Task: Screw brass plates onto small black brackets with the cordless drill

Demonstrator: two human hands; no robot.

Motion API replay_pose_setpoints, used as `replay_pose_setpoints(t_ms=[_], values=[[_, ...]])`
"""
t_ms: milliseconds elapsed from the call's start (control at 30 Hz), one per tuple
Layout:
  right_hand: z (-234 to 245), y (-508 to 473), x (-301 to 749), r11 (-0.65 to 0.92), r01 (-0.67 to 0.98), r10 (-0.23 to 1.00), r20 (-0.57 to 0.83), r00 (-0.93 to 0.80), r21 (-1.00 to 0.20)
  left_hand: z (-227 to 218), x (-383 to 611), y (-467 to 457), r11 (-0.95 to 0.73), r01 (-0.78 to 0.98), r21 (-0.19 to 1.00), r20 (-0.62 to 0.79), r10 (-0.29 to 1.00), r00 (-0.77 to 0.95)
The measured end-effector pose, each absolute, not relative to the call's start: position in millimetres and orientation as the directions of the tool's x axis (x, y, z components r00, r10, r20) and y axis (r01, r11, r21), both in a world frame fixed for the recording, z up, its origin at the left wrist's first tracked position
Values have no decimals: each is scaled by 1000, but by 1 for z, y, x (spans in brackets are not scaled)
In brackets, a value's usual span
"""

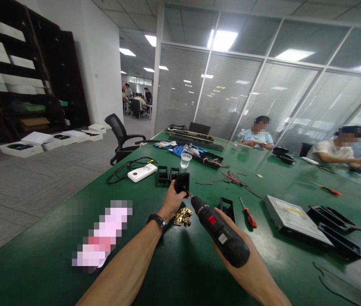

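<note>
My left hand (171,200) grips a small black plastic box-like frame (183,182) and holds it up above the table. A black cordless drill (218,231) with a red switch is in my right hand (231,225), its tip pointing at the frame's lower edge. Whether the bit touches the frame I cannot make out. Below my hands lies a pile of small brass-coloured metal pieces (183,216). Two similar black frames stand just behind my left hand, one of them at the left (163,174). Another black open box (227,208) sits behind the drill.
An orange-handled screwdriver (249,219) and a flat silver metal case (297,219) lie to the right. A white device (142,172), a black cable (116,172) and a clear plastic cup (185,160) are farther back. Two people sit across the green table (52,238).
</note>
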State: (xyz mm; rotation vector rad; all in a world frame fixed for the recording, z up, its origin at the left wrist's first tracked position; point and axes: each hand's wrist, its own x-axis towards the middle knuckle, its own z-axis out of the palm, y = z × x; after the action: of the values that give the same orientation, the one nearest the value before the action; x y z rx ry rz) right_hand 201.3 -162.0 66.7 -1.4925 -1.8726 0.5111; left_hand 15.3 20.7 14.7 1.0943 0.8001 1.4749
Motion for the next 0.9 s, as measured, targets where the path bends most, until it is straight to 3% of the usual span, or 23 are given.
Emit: replay_pose_setpoints(t_ms=[900], values=[[73, -165, 196, 251, 652, 958, 282, -60, -715, 17, 17, 19, -214, -313, 925, 214, 976, -33]])
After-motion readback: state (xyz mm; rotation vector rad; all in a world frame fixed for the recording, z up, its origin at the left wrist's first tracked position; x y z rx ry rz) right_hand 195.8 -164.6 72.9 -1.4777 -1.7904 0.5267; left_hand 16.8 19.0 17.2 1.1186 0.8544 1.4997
